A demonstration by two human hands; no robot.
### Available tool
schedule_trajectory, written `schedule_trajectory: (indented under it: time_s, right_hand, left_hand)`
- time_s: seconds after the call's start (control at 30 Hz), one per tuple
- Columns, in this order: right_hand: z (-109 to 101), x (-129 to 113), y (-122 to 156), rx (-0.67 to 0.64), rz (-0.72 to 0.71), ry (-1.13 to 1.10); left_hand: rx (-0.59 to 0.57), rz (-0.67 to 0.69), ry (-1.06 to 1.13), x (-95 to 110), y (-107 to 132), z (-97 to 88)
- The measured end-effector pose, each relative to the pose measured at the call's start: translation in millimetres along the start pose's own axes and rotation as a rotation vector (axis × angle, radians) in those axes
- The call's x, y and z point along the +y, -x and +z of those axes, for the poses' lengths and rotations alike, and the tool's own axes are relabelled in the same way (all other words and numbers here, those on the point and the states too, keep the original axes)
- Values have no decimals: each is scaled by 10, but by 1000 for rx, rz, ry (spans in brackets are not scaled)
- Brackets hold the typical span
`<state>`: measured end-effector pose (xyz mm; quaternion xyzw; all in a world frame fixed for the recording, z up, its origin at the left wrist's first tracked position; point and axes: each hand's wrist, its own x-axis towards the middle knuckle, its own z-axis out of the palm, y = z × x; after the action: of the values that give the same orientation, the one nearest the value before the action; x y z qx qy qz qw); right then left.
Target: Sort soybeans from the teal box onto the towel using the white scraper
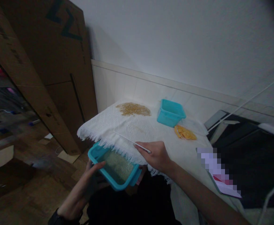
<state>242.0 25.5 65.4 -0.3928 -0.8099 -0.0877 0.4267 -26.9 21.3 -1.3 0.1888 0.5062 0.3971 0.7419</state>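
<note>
My left hand (90,173) grips a blue plastic container (114,184) by its left side, thumb over the rim. It is held against the table's front edge, below the fringe of a white cloth (99,125). Pale grains that look like rice (118,164) lie inside. My right hand (157,154) is closed around a thin white stick-like tool (127,139), which points left across the cloth near that edge. Whether its far end touches the cloth, I cannot tell. Farther back, a pile of tan beans (134,109) is spread on the cloth.
A second blue container (167,117) stands at the back right, beside a crumpled yellow item (186,133) and a clear lid (196,126). Large cardboard boxes (64,62) rise on the left. At right are a dark surface (251,156) and a white cable (244,101).
</note>
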Motion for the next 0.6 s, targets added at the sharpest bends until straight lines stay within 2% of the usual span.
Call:
schedule_trajectory:
  time_s: [0.17, 0.33, 0.5, 0.6]
  right_hand:
    - [-100, -217, 39, -51, -70, -86]
    - [-197, -367, 113, -78, -78, -159]
    - [-275, -247, 89, 18, 25, -87]
    - [-173, -94, -4, 46, 100, -50]
  left_hand:
    - [-20, 34, -22, -12, 29, 8]
    - [2, 36, -25, -31, 29, 23]
    - [-10, 41, -43, -3, 61, 47]
    - [1, 35, -34, 15, 78, 58]
